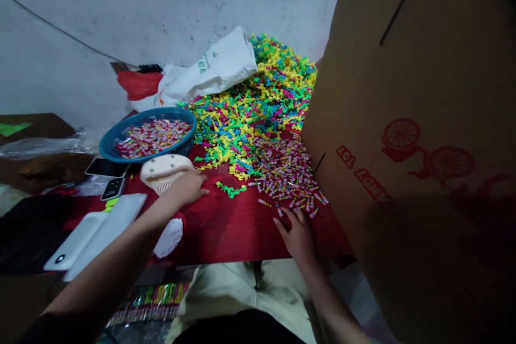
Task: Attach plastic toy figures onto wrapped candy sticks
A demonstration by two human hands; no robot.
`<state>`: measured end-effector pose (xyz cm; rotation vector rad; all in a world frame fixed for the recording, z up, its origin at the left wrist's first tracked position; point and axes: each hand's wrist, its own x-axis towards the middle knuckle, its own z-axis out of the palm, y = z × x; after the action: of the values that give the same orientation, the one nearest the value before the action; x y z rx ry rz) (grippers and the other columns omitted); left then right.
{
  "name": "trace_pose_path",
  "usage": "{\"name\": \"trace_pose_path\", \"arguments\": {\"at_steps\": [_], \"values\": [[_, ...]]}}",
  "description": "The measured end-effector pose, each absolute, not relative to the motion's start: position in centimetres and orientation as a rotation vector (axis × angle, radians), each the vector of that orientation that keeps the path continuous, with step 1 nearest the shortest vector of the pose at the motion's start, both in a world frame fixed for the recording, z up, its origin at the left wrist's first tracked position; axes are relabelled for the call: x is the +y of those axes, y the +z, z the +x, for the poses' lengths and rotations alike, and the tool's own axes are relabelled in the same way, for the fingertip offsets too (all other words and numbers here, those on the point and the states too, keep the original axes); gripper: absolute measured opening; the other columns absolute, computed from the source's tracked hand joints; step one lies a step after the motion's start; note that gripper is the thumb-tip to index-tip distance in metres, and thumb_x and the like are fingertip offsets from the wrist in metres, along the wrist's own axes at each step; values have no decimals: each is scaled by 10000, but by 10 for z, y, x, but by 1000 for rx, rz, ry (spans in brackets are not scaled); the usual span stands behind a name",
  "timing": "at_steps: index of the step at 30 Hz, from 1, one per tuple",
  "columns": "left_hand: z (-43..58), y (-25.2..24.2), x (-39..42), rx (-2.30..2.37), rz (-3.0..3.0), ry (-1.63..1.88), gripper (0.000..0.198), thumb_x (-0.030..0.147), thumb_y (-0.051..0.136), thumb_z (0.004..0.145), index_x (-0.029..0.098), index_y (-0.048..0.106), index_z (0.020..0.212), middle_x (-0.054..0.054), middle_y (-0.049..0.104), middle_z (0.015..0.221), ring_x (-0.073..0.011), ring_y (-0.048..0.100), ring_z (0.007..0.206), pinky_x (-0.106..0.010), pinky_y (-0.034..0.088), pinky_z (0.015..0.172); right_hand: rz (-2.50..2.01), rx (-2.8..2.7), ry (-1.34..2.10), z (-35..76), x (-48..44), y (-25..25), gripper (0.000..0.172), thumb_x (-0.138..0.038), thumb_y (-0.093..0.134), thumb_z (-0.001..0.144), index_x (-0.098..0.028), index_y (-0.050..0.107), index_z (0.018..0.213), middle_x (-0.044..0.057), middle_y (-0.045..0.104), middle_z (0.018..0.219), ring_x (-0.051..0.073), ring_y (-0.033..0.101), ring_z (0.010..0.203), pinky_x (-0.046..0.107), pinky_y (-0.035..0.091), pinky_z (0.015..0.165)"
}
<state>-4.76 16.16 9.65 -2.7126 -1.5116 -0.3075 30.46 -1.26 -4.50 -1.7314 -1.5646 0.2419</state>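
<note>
Being held open above the red counter (245, 236), both bare hands are grasping nothing that can be seen. The left hand (187, 187) is being rested palm-down, with its fingers extended, just beside a white perforated plastic piece (165, 173). The right hand (296, 234) is being kept loosely curled at the near edge of the wrapped sticks (286, 174), although a stick pinched between its fingers cannot be ruled out.

Those wrapped sticks are being left scattered across the counter, just beyond the right hand, and are too many to count. More are being held in one blue basket (121, 140), so part of the stock is gathered while a loose spread remains. One green plastic piece (230, 189) is being left alone on the counter, between the hands.

Two phones (107, 166) are being kept near the basket. Farther off, one large heap of yellow, green, blue and pink plastic pieces (278, 83) is being left piled against the wall (121, 11), beside one white bag (213, 70) and one red bag (139, 85). One cardboard box (403, 91) is being stood along the right side.
</note>
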Motion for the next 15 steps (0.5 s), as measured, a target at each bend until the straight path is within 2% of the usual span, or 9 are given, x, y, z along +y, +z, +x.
{"name": "trace_pose_path", "arguments": {"at_steps": [2,5,8,10,12,15], "values": [[-41,97,162,-1556,-2679,-112,257,231,781,813,113,722,1033,-175,732,1115,-301,668,1056,-402,502,969,-1713,-1568,242,306,-13,-47,532,-609,522,1044,-176,734,1269,177,656,1193,328,653,1088,454,537,926],[-49,103,157,-1595,-2618,28,508,146,775,769,127,670,1266,-226,617,1417,-381,534,1317,-515,417,1096,-1704,-1588,229,307,-14,-51,519,-611,538,1038,-185,738,1259,176,659,1183,335,653,1070,470,534,916],[-68,106,152,-1651,-2542,80,770,174,774,779,185,516,1505,-230,417,1644,-463,337,1490,-642,309,1160,-1706,-1606,214,308,-14,-55,522,-609,534,1038,-180,742,1253,184,659,1195,344,647,1096,482,529,935],[-81,104,152,-1760,-2443,49,814,209,747,810,220,449,1567,-222,340,1697,-519,280,1515,-716,272,1158,-1706,-1616,204,308,-13,-56,537,-615,525,1038,-173,742,1251,183,661,1192,345,646,1109,477,530,943],[-91,100,157,-1884,-2350,-5,752,223,691,849,210,457,1564,-238,337,1692,-529,413,1438,-709,347,1126,-1708,-1615,186,308,-12,-57,546,-622,514,1037,-172,746,1241,179,663,1193,337,651,1102,463,535,935],[-101,95,168,-1965,-2300,-113,640,199,592,897,116,495,1524,-300,368,1635,-454,602,1276,-582,479,1071,-1701,-1604,168,307,-12,-59,544,-621,498,1040,-176,752,1222,175,668,1185,322,660,1079,443,545,910]]}}
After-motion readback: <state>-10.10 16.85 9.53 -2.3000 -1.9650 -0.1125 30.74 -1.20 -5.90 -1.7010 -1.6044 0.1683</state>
